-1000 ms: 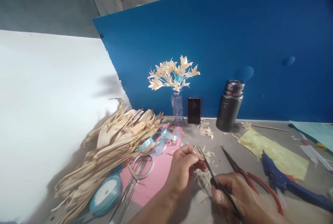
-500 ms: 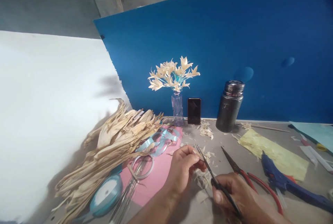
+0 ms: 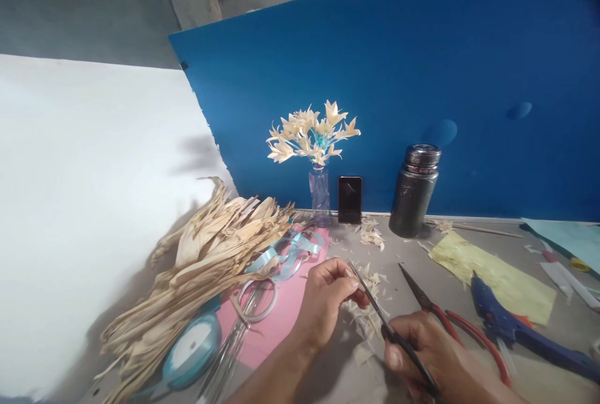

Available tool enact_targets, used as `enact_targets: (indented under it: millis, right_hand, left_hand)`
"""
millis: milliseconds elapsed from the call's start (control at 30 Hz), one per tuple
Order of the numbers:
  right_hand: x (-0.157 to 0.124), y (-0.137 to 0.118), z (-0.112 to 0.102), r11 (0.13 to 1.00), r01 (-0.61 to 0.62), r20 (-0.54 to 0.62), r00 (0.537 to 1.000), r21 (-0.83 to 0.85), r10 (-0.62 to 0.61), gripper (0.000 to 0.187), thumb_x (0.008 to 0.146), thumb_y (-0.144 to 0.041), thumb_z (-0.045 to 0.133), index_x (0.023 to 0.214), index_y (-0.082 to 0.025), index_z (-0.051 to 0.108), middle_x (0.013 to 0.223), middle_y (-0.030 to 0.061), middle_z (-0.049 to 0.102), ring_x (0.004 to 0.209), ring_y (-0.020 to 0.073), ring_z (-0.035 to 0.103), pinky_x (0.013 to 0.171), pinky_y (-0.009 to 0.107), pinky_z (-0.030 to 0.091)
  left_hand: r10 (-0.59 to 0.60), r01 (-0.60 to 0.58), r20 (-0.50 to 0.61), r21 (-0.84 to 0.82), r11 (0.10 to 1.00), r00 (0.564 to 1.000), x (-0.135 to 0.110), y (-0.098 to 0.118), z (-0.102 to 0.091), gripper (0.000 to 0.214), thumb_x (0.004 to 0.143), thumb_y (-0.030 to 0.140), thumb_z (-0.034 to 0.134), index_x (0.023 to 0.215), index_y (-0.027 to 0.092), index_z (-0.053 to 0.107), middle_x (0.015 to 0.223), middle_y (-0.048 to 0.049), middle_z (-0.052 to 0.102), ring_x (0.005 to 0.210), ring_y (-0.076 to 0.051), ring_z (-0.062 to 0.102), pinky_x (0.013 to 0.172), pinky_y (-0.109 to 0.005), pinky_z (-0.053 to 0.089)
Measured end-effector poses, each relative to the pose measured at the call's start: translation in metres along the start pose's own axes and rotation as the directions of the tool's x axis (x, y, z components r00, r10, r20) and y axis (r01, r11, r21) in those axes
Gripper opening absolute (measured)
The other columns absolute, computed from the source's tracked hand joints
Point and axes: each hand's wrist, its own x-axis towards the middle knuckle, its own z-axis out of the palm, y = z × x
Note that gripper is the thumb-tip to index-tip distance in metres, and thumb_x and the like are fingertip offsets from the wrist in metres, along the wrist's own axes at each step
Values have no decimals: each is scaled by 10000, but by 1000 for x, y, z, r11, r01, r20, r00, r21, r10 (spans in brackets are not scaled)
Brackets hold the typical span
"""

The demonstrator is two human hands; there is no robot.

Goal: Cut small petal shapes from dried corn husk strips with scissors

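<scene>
My right hand point(image 3: 426, 351) grips a pair of black-handled scissors point(image 3: 372, 301), its blades slanting up and left. Their tips lie right beside the fingers of my left hand point(image 3: 330, 294). Thumb and forefinger of that hand are pinched on a small pale piece of corn husk, mostly hidden behind the fingers and the blade. Below both hands, pale husk clippings point(image 3: 368, 323) are scattered on the grey tabletop. Just right of the scissors lies a second pair of scissors point(image 3: 422, 297) with red handles.
On the left, a heap of dried corn husks point(image 3: 201, 254), a light-blue ribbon roll point(image 3: 192, 351) and wires point(image 3: 229, 341) lie around pink paper point(image 3: 276, 323). Husk flowers point(image 3: 309, 132) stand in a clear bottle point(image 3: 320, 197), near a phone point(image 3: 349, 199), a dark flask point(image 3: 415, 194) and a blue glue gun point(image 3: 520, 332).
Both hands stay in nearly the same place. The scissor tips have shifted slightly left, closer against the left fingertips.
</scene>
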Motion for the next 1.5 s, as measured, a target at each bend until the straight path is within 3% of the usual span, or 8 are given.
enact_targets:
  millis: [300, 533, 667, 900, 1067, 1300, 1433, 1500]
  right_hand:
    - [2, 6, 2, 994, -106, -48, 993, 38, 107, 433, 796, -440, 690, 507, -191, 486, 413, -35, 495, 392, 84, 402, 396, 202, 252]
    - [4, -7, -7, 958, 105, -363, 932, 268, -1, 293, 709, -413, 775, 806, -174, 637, 624, -15, 586, 553, 134, 499, 518, 244, 393]
    - [0, -14, -10, 930, 165, -430, 903, 328, -8, 343, 671, -402, 793, 873, -173, 636, 722, 7, 627, 589, 141, 502, 543, 261, 412]
    - [-5, -23, -9, 933, 131, -406, 914, 336, 18, 346, 670, -408, 783, 842, -181, 586, 670, -9, 590, 577, 133, 482, 541, 255, 390]
    - [-5, -23, -10, 929, 127, -382, 924, 348, 16, 341, 670, -396, 781, 854, -179, 593, 676, -17, 599, 573, 125, 485, 533, 240, 374]
    - [-4, -17, -9, 791, 215, -228, 969, 572, -97, 330, 724, -401, 795, 843, -194, 567, 684, 2, 640, 655, 172, 583, 633, 278, 441]
    - [-3, -15, -11, 728, 274, -243, 958, 629, -151, 320, 726, -419, 800, 765, -196, 573, 636, -40, 507, 614, 144, 506, 614, 268, 427]
    - [-3, -14, -11, 744, 304, -284, 946, 596, -159, 308, 744, -420, 794, 817, -195, 596, 668, -22, 550, 643, 159, 533, 635, 279, 445]
  left_hand:
    - [9, -6, -18, 150, 989, 1000, -2, 11, 0, 130, 695, 238, 673, 628, 161, 592, 572, -37, 656, 562, -172, 623, 625, -291, 486]
    - [-77, 80, -30, 139, 987, 997, -4, 4, 7, 124, 681, 242, 681, 623, 135, 657, 616, -47, 667, 574, -158, 611, 644, -291, 485]
    - [-162, 160, 0, 130, 978, 987, -6, -7, 11, 136, 667, 245, 722, 615, 133, 665, 590, -28, 633, 569, -145, 596, 629, -273, 465]
    - [-237, 242, 113, -33, 970, 965, -8, -17, 9, 271, 715, 392, 771, 720, 140, 673, 652, -50, 658, 589, -151, 605, 629, -277, 455]
    - [-194, 193, 49, 28, 981, 980, -9, -18, 14, 273, 678, 341, 830, 645, 145, 643, 574, -32, 617, 562, -135, 571, 615, -267, 429]
    - [-301, 354, 235, -231, 906, 924, -12, -25, 15, 360, 640, 371, 895, 701, 130, 635, 622, -35, 641, 563, -120, 595, 620, -243, 439]
    - [-324, 380, 214, -330, 864, 922, -11, -21, 14, 356, 649, 346, 899, 715, 134, 620, 599, 2, 598, 558, -97, 573, 639, -236, 461]
    - [-308, 351, 180, -316, 881, 934, -11, -21, 15, 346, 660, 338, 890, 702, 134, 614, 605, 2, 597, 558, -95, 565, 635, -236, 464]
